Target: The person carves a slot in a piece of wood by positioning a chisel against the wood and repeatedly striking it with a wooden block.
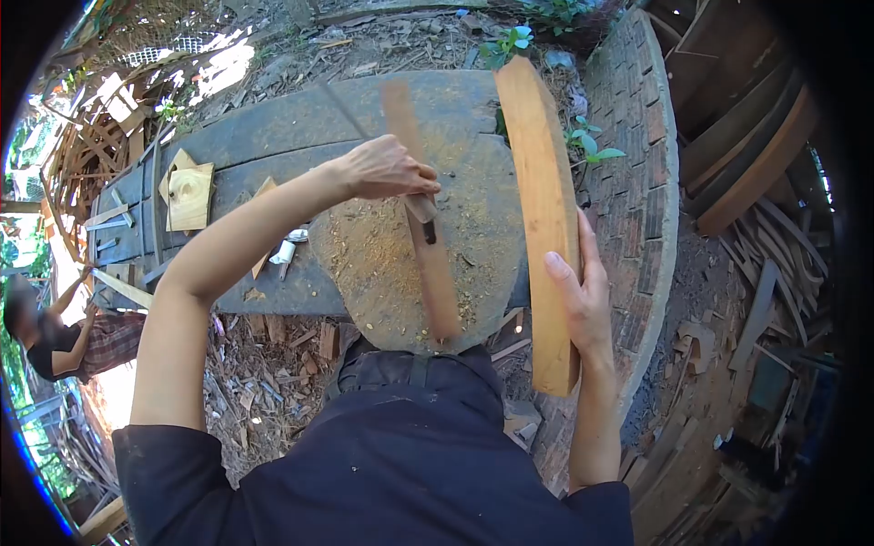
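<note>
My left hand (393, 167) is closed round the middle of a long wooden hand plane (435, 273), blurred by motion, above a rounded board (364, 291) strewn with shavings. A thin rod sticks up beyond that hand; whether the hand holds it is unclear. On the right, a long, slightly curved wooden beam (537, 182) stands on its edge. My right hand (590, 291) grips its near half, thumb on the face and fingers round the right side.
Wooden blocks (189, 196), a small white object (284, 251) and tools lie on the grey bench (273, 136). A brick wall (633, 182) runs close on the right. Wood scraps cover the ground. Another person (68, 337) sits at the far left.
</note>
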The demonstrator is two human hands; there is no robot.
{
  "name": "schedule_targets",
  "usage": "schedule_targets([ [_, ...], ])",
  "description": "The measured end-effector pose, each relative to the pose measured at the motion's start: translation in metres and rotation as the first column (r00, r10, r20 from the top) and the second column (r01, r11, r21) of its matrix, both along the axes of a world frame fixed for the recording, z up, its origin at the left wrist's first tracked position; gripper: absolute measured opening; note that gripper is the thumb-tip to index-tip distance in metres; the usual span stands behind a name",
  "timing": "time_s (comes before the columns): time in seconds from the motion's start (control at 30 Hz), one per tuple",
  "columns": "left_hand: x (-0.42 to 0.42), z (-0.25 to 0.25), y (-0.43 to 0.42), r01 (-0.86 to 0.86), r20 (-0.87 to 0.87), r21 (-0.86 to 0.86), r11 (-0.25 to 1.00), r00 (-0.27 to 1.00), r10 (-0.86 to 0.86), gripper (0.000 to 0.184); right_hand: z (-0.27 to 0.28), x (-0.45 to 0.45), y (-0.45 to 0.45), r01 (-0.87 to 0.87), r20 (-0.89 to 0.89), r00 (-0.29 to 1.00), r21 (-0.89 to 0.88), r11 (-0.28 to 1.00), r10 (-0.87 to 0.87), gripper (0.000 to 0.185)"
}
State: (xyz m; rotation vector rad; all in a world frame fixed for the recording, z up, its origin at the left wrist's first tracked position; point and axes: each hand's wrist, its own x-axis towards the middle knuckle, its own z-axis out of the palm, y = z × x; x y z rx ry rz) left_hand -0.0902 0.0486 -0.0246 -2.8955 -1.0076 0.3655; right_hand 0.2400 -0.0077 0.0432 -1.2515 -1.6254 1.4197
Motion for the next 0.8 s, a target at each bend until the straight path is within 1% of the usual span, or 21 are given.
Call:
schedule_targets([
  [0.03, 0.004, 0.003, 0.007, 0.02, -0.078, -0.019, 1.0, 0.997, -0.021, 0.038, -0.003, 0.001, -0.001, 0.004, 0.016, 1.0, 0.005, 1.0, -0.004, 0.072],
  [0.07, 0.002, -0.003, 0.013, 0.023, -0.079, -0.022, 0.999, 0.997, -0.025, 0.038, -0.006, 0.002, -0.002, 0.007, 0.03, 1.0, 0.008, 1.0, -0.007, 0.072],
  [0.13, 0.002, -0.011, 0.021, 0.137, -0.007, 0.039, 0.99, 0.991, -0.137, 0.039, -0.007, 0.003, -0.002, 0.013, 0.02, 1.0, 0.001, 1.0, -0.013, 0.072],
  [0.17, 0.0, -0.015, 0.021, 0.143, -0.013, 0.03, 0.989, 0.99, -0.143, 0.039, -0.009, 0.003, -0.003, 0.017, 0.008, 1.0, -0.006, 1.0, -0.017, 0.072],
  [0.2, 0.005, -0.001, 0.02, -0.035, -0.037, -0.097, 0.995, 0.999, 0.032, 0.038, -0.011, 0.003, -0.004, 0.027, -0.002, 1.0, -0.014, 1.0, -0.027, 0.072],
  [0.23, 0.011, 0.006, 0.017, -0.214, -0.082, -0.212, 0.954, 0.976, 0.2, 0.037, -0.014, 0.004, -0.006, 0.04, -0.007, 0.999, -0.02, 0.999, -0.04, 0.072],
  [0.27, 0.009, 0.003, 0.01, -0.204, -0.091, -0.215, 0.955, 0.978, 0.188, 0.037, -0.015, 0.005, -0.007, 0.053, -0.01, 0.999, -0.026, 0.998, -0.053, 0.072],
  [0.3, 0.002, -0.003, 0.001, -0.33, 0.253, -0.153, 0.932, 0.898, 0.359, 0.03, -0.017, 0.007, -0.007, 0.063, -0.02, 0.998, -0.029, 0.998, -0.064, 0.072],
  [0.33, 0.005, 0.006, -0.01, -0.461, 0.57, -0.138, 0.877, 0.687, 0.451, 0.025, -0.019, 0.008, -0.008, 0.067, -0.021, 0.998, -0.038, 0.997, -0.068, 0.072],
  [0.37, 0.012, 0.014, -0.019, -0.588, 0.561, -0.418, 0.692, 0.432, 0.706, 0.032, -0.022, 0.009, -0.007, 0.069, -0.021, 0.997, -0.047, 0.997, -0.07, 0.072],
  [0.4, 0.025, 0.016, -0.031, -0.587, 0.557, -0.413, 0.696, 0.442, 0.703, 0.032, -0.026, 0.009, -0.006, 0.075, -0.03, 0.997, -0.047, 0.996, -0.077, 0.072],
  [0.43, 0.037, 0.016, -0.044, -0.704, 0.295, -0.416, 0.576, 0.495, 0.817, 0.042, -0.032, 0.01, -0.005, 0.08, 0.005, 0.997, -0.004, 0.997, -0.08, 0.072],
  [0.47, 0.045, 0.015, -0.054, -0.812, 0.012, -0.369, 0.453, 0.483, 0.876, 0.051, -0.035, 0.01, -0.004, 0.08, 0.042, 0.996, 0.04, 0.996, -0.081, 0.072],
  [0.5, 0.049, 0.007, -0.063, -0.813, 0.009, -0.37, 0.45, 0.481, 0.877, 0.051, -0.035, 0.009, -0.003, 0.078, 0.041, 0.996, 0.037, 0.996, -0.079, 0.072],
  [0.57, 0.052, -0.017, -0.077, -0.821, 0.092, -0.38, 0.426, 0.425, 0.901, 0.074, -0.032, 0.005, -0.001, 0.046, 0.038, 0.998, -0.002, 0.999, -0.046, 0.073],
  [0.6, 0.051, -0.019, -0.082, -0.823, 0.095, -0.382, 0.421, 0.418, 0.903, 0.074, -0.033, 0.003, -0.001, 0.039, 0.041, 0.998, -0.001, 0.999, -0.039, 0.073],
  [0.67, 0.041, -0.021, -0.091, -0.789, 0.171, -0.346, 0.507, 0.479, 0.861, 0.077, -0.041, -0.002, 0.002, 0.004, 0.054, 0.999, 0.06, 0.998, -0.008, 0.073],
  [0.7, 0.036, -0.023, -0.092, -0.796, 0.171, -0.345, 0.497, 0.468, 0.867, 0.077, -0.043, -0.006, 0.003, -0.008, 0.053, 0.999, 0.061, 0.998, 0.005, 0.073],
  [0.77, 0.026, -0.026, -0.089, -0.769, 0.183, -0.366, 0.524, 0.493, 0.85, 0.066, -0.047, -0.015, 0.007, -0.05, 0.05, 0.997, -0.003, 0.999, 0.05, 0.075],
  [0.8, 0.024, -0.02, -0.088, -0.77, 0.186, -0.364, 0.524, 0.491, 0.851, 0.066, -0.051, -0.019, 0.01, -0.053, 0.05, 0.997, 0.002, 0.999, 0.052, 0.075],
])
